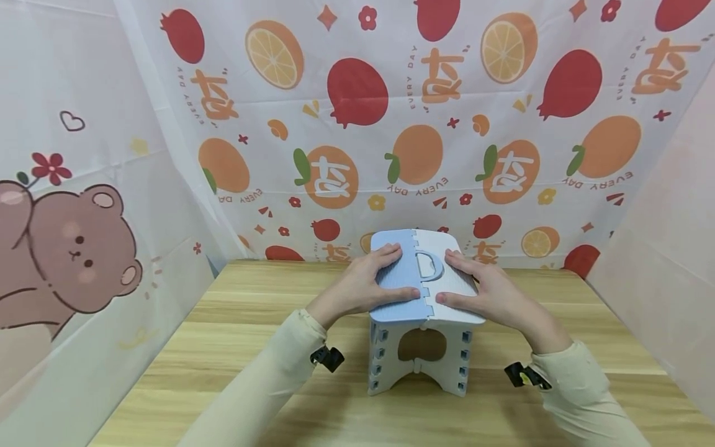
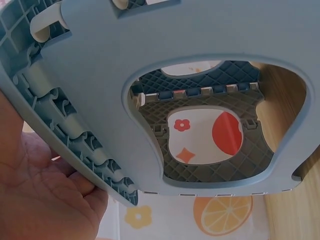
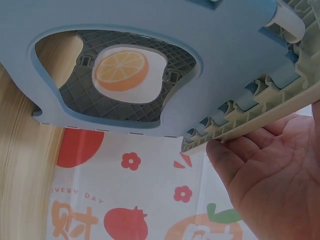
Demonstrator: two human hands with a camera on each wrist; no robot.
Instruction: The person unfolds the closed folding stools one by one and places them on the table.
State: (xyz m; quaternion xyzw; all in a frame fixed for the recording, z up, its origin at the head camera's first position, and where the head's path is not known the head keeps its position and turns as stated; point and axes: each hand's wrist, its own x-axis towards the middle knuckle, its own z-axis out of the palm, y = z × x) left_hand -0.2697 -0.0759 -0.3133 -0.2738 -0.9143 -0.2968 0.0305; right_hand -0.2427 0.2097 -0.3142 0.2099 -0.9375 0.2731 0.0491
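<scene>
A folding step stool [image 1: 420, 304] stands upright on the table, its legs spread. Its seat has a light blue left half [image 1: 399, 270] and a white right half [image 1: 449, 242], with a D-shaped carry handle [image 1: 437, 267] at the seam. My left hand [image 1: 363, 282] rests on the blue half, thumb and fingers extended across the top. On the white half lies my right hand [image 1: 494, 295], its thumb towards the seam. Both wrist views show the underside, with a blue leg panel [image 2: 95, 95] and hinge clips along the seat's edge; each hand [image 3: 280, 175] lies against that edge.
The wood-grain table [image 1: 223, 366] extends around the stool. Behind it hangs a white cloth [image 1: 391, 37] printed with fruit, and a cloth with a bear print [image 1: 84, 248] hangs at the left. Another pale cloth [image 1: 670, 248] borders the right side.
</scene>
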